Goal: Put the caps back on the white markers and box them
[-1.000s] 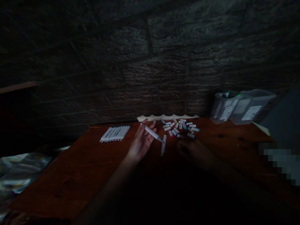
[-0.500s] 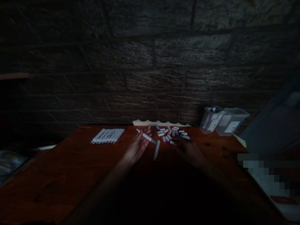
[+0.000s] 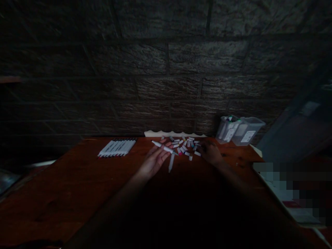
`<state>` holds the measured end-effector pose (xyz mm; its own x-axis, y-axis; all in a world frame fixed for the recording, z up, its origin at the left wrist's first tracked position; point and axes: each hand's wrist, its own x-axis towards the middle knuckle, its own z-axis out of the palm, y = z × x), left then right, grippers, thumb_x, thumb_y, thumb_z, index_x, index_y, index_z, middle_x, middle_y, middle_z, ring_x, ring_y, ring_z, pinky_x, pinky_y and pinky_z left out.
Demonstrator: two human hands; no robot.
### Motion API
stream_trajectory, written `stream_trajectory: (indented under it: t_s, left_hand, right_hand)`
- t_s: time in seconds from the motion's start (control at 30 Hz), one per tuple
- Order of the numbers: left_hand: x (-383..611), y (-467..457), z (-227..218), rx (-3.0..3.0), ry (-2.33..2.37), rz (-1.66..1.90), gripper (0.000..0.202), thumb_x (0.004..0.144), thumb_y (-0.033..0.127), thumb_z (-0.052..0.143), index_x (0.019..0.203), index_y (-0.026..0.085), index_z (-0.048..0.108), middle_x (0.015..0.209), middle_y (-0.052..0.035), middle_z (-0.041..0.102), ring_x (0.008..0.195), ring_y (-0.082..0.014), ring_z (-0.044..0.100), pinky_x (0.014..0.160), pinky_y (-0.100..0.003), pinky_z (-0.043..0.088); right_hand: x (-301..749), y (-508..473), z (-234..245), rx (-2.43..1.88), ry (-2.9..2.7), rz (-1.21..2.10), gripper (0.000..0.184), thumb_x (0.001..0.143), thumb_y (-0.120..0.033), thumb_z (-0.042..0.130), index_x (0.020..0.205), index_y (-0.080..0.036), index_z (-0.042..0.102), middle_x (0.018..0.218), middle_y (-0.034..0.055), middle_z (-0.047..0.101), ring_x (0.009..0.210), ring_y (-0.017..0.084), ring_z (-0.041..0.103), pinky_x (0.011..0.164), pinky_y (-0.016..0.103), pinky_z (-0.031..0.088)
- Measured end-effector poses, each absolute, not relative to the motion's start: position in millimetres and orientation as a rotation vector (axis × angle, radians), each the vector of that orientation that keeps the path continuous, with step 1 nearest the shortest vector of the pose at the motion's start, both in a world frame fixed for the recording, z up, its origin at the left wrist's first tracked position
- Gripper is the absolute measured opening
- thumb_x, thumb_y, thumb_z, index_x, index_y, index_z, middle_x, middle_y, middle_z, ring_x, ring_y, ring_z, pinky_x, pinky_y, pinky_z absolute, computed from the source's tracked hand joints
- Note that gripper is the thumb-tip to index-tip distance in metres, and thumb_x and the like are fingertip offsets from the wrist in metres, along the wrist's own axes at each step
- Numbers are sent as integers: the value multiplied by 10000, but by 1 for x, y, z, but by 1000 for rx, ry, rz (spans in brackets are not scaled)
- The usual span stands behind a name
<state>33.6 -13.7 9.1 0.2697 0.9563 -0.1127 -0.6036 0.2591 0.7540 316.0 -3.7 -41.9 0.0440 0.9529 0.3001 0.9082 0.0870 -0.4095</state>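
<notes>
My left hand point(image 3: 155, 162) lies palm up on the brown table point(image 3: 77, 186) and holds a white marker point(image 3: 163, 148) across its fingers. A second uncapped white marker point(image 3: 171, 162) lies on the table just right of that hand. My right hand point(image 3: 211, 152) reaches into the right side of a scatter of several small marker caps point(image 3: 184, 145) with coloured ends. Its fingers are dark and curled over the caps; what they hold is hidden.
A neat row of several white markers point(image 3: 116, 148) lies at the back left. A scalloped white strip point(image 3: 173, 134) runs along the dark brick wall. Two clear plastic containers point(image 3: 240, 130) stand at the back right. Papers point(image 3: 287, 193) lie at the right edge.
The view has shifted, so everything sits a little lower and left in the picture. My right hand has moved forward from the table's middle into the pile of caps. The left hand still holds its marker.
</notes>
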Motion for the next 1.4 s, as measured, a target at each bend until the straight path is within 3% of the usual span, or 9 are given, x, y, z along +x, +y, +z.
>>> stream_trajectory:
  t_s: [0.17,0.37,0.53,0.7,0.9,1.07,1.23,1.4]
  left_hand:
    - [32,-16,7,785,654,1153,254,839,175,764,1078,123,698,980,-87,777,767,-125,727,742,-217,580]
    - [30,-28,6,1081,740,966,463,662,367,911,1006,128,715,715,-41,737,532,-108,627,525,-196,480]
    - [28,-38,7,1259,749,766,505,599,427,932,945,122,728,689,-48,727,523,-123,617,534,-224,462]
    - [31,-43,10,1314,780,671,502,575,422,943,929,128,742,692,-43,721,532,-121,614,544,-226,460]
    - [30,-43,9,1317,753,651,518,589,464,931,942,130,751,677,-51,725,520,-125,616,518,-217,447]
    - [24,-44,7,1319,714,619,542,707,520,852,1069,128,758,749,-94,759,500,-122,611,493,-211,418]
    - [23,-45,6,1283,659,608,531,825,532,742,1155,117,745,818,-126,770,520,-132,624,490,-219,416]
    - [24,-45,7,1248,613,575,489,881,513,680,1163,119,744,764,-108,757,489,-116,592,460,-205,394]
  right_hand:
    - [310,-5,-40,-1785,-1851,177,279,925,-313,592,1137,-167,699,1151,101,729,1100,219,650,991,329,488]
    - [309,-3,-43,-1668,-1811,261,302,955,-434,534,938,-198,722,990,67,754,930,201,708,868,318,527]
    - [307,-2,-43,-1611,-1733,389,302,921,-448,578,1034,-228,753,921,46,776,839,195,732,791,301,557]
    - [304,-7,-31,-1533,-1654,391,261,907,-367,608,1027,-206,775,1040,87,767,948,236,731,895,364,563]
    - [288,-35,-5,-1116,-1203,1066,331,887,-384,689,1163,-206,728,1087,74,769,999,197,732,904,353,606]
    - [269,-55,7,-841,-932,1501,332,910,-327,679,1224,-222,689,1257,98,718,989,156,736,844,282,631]
    - [268,-56,8,-736,-848,1641,318,885,-270,717,1200,-232,699,1271,74,715,1043,141,728,900,257,619]
    - [271,-58,12,-716,-919,1609,386,820,-271,787,1198,-244,712,1289,65,706,1104,162,709,970,310,609]
